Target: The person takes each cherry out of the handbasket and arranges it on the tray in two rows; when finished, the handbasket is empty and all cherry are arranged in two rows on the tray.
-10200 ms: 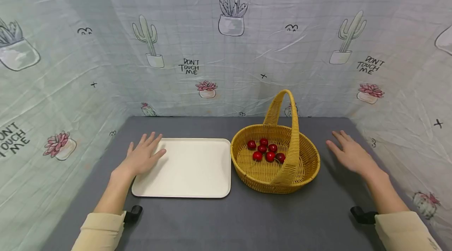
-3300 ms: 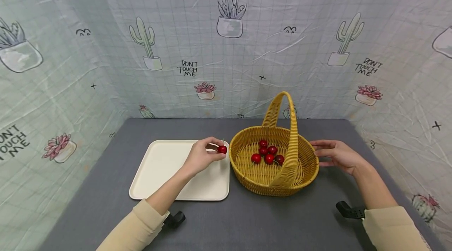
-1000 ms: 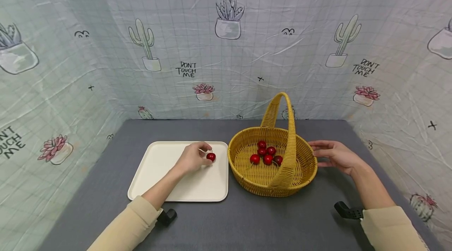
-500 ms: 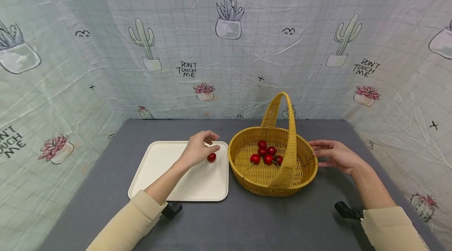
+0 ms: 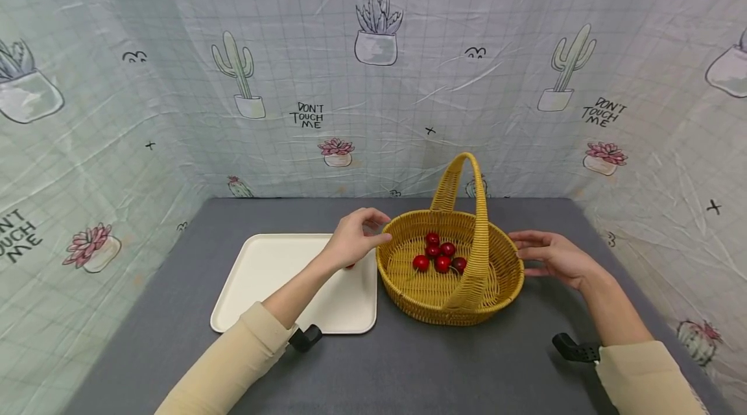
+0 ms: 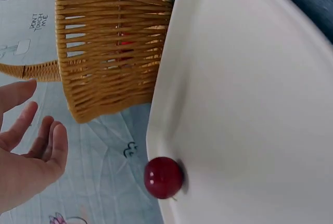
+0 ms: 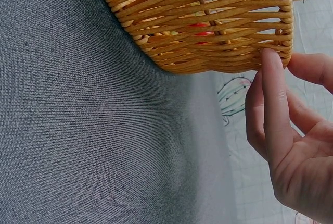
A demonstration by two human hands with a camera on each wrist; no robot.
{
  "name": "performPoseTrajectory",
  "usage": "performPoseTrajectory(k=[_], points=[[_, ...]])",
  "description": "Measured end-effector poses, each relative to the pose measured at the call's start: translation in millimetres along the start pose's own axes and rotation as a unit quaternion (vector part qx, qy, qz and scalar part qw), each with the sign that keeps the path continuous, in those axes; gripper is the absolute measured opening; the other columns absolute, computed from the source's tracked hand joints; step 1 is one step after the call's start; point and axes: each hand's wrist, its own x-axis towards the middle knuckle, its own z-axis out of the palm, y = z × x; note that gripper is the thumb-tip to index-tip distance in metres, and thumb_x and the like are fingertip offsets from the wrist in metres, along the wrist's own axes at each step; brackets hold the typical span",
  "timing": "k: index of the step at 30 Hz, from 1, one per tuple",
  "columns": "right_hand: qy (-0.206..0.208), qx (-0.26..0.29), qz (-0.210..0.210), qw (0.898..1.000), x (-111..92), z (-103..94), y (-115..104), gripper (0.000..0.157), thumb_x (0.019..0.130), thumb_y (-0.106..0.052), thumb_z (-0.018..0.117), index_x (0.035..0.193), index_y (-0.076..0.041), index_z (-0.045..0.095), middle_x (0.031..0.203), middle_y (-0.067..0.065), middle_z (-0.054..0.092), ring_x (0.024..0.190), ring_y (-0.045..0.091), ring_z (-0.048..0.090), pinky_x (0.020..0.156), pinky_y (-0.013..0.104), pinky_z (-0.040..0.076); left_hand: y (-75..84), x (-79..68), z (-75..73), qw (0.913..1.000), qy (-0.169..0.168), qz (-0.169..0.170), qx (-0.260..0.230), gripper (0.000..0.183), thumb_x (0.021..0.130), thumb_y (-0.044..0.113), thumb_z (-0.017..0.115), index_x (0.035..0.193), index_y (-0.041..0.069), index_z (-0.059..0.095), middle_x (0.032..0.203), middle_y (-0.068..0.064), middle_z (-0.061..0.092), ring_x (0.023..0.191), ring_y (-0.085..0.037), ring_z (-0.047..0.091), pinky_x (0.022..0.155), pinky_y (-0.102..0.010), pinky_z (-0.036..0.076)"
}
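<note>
My left hand [image 5: 357,237] is over the white tray's right side, fingers spread and slightly bent with nothing between them, fingertips right at the left rim of the yellow wicker basket [image 5: 403,298]. A dark red cherry [image 6: 163,177] lies on the tray [image 6: 250,104] near its edge; in the head view the left hand hides most of it. My right hand [image 5: 557,258] rests its fingertips [image 7: 272,62] against the outside of the basket's right end, near the rim. Several red cherries [image 5: 442,264] lie in the basket, some with stems.
The basket's tall arched handle [image 5: 482,220] rises above its right half. Tray and basket stand side by side on a grey table [image 5: 420,369]. A cactus-printed cloth [image 5: 280,162] hangs behind and at both sides.
My left hand has let go of the cherry on the tray, risen, and moved right to the basket's rim. The right hand has stayed at the basket's right end.
</note>
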Motion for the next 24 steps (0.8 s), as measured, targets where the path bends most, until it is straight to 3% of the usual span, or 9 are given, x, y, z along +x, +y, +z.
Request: performPoseTrajectory(k=[8,12,18,24], points=[[0.001,-0.004,0.002,1.0,0.7,-0.7,2.6,0.068,0.105,-0.016,0.062,0.158,0.007,0.027,0.142,0.014,0.053,0.111,0.012,0.066,0.09,0.044,0.057,10.8,11.3,20.6,0.9988,-0.031,0.033,-0.02,0.027,0.096,0.016,0.076,0.121,0.009,0.071,0.121,-0.011,0.066,0.11,-0.025,0.062,0.093,-0.037,0.052],[0.0,-0.007,0.0,1.0,1.1,-1.3,3.3,0.067,0.105,-0.017,0.062,0.158,0.007,0.028,0.145,0.017,0.052,0.111,0.013,0.066,0.09,0.044,0.057,15.1,16.2,31.6,0.998,-0.044,0.044,-0.011,0.026,0.095,0.014,0.076,0.12,0.009,0.071,0.119,-0.008,0.065,0.113,-0.03,0.062,0.094,-0.039,0.052],[-0.001,-0.006,0.0,1.0,0.2,-2.1,2.6,0.066,0.105,-0.016,0.062,0.157,0.008,0.029,0.142,0.014,0.055,0.111,0.013,0.066,0.089,0.044,0.057,20.8,22.9,43.6,0.9969,-0.065,0.039,-0.018,0.029,0.095,0.013,0.076,0.123,0.006,0.07,0.125,-0.014,0.065,0.116,-0.034,0.06,0.098,-0.046,0.049],[-0.003,-0.005,-0.001,1.0,-0.4,-1.8,2.0,0.067,0.105,-0.015,0.062,0.157,0.008,0.028,0.14,0.011,0.056,0.111,0.013,0.066,0.09,0.044,0.057,23.9,28.0,54.8,0.9968,-0.078,0.017,0.007,0.024,0.097,0.017,0.073,0.119,0.006,0.072,0.119,-0.013,0.068,0.101,-0.021,0.063,0.086,-0.036,0.051]])
